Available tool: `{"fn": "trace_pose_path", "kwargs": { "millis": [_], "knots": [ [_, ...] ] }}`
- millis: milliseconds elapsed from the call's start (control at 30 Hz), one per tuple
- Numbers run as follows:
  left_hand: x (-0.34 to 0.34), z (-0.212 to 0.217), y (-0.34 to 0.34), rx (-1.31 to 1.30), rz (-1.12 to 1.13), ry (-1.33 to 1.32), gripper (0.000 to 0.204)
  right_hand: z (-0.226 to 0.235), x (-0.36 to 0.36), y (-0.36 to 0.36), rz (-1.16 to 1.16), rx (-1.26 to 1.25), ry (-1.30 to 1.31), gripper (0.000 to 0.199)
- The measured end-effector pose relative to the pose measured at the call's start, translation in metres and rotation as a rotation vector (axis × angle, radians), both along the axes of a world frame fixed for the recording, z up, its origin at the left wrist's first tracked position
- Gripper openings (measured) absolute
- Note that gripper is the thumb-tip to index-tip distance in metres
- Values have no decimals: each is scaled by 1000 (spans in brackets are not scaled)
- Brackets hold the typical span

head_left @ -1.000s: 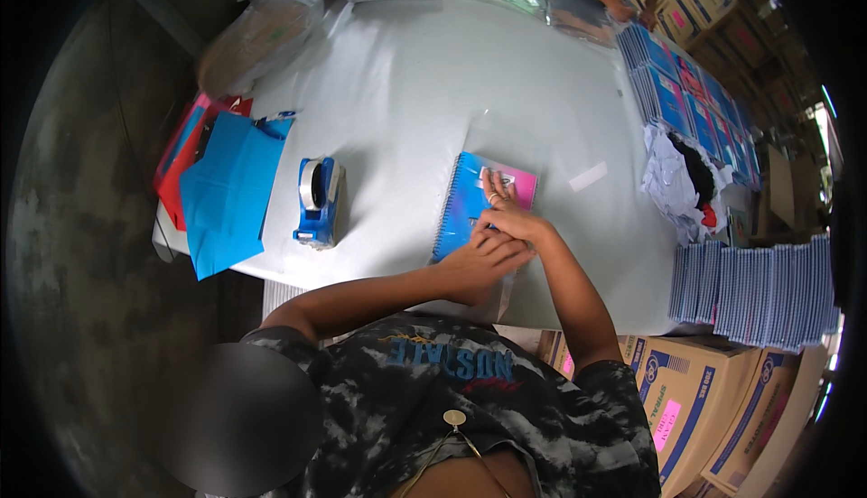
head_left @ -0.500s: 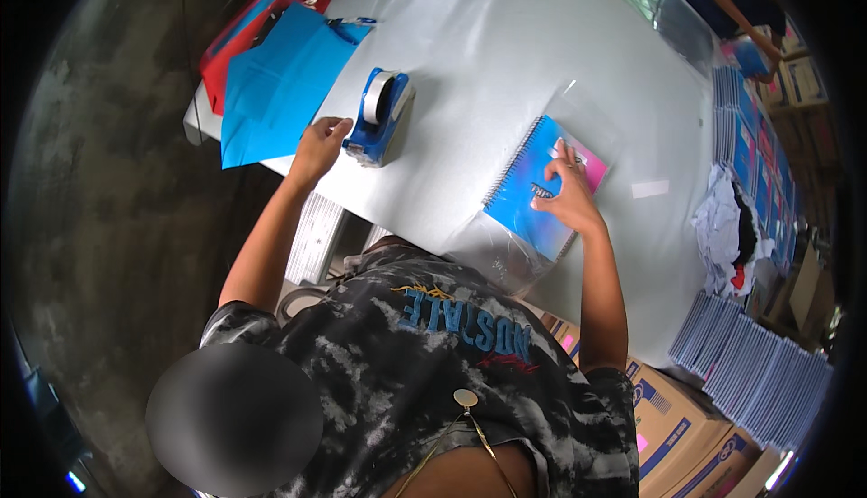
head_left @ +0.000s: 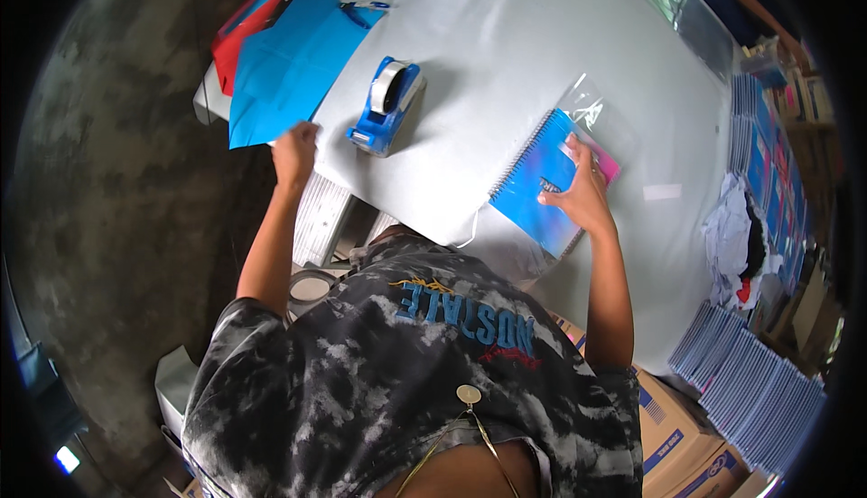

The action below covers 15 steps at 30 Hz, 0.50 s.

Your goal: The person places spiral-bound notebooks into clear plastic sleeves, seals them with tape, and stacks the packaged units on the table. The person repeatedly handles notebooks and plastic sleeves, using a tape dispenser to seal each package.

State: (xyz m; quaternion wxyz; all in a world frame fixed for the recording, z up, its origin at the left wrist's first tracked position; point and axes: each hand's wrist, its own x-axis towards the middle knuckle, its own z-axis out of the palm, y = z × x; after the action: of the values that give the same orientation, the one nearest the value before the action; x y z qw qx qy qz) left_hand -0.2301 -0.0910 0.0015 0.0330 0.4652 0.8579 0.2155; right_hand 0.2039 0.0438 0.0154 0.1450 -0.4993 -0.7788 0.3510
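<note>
A blue and pink spiral notebook lies slanted on the white table, inside a clear plastic sleeve that sticks out past its far end. My right hand rests on the cover, thumb and fingers apart. Over by the table's left front edge, my left hand is closed with its fingertips pinched. Whatever is between them, if anything, is too small to see. Between the two hands stands a blue tape dispenser with a roll of tape, not touched by either hand. Blue sheet material lies just beyond my left hand.
Blue-handled scissors and a red item lie by the blue sheet. Stacked notebooks, crumpled paper and cardboard boxes line the right side. Another person's arm shows at the far right.
My left hand has drawn away from the tape dispenser to the left, past the table edge. My right hand stays on the notebook, its fingers shifted slightly. The sleeve's near end has changed shape.
</note>
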Motion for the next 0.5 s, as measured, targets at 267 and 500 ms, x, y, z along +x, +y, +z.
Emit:
{"fn": "trace_pose_path", "kwargs": {
  "millis": [267,500],
  "knots": [
    [231,74,143,-336,-861,-975,32,4,3,3,-43,3,-64,112],
    [261,49,193,-807,-956,300,57,1,18,-2,-75,81,-116,126]
  ]
}}
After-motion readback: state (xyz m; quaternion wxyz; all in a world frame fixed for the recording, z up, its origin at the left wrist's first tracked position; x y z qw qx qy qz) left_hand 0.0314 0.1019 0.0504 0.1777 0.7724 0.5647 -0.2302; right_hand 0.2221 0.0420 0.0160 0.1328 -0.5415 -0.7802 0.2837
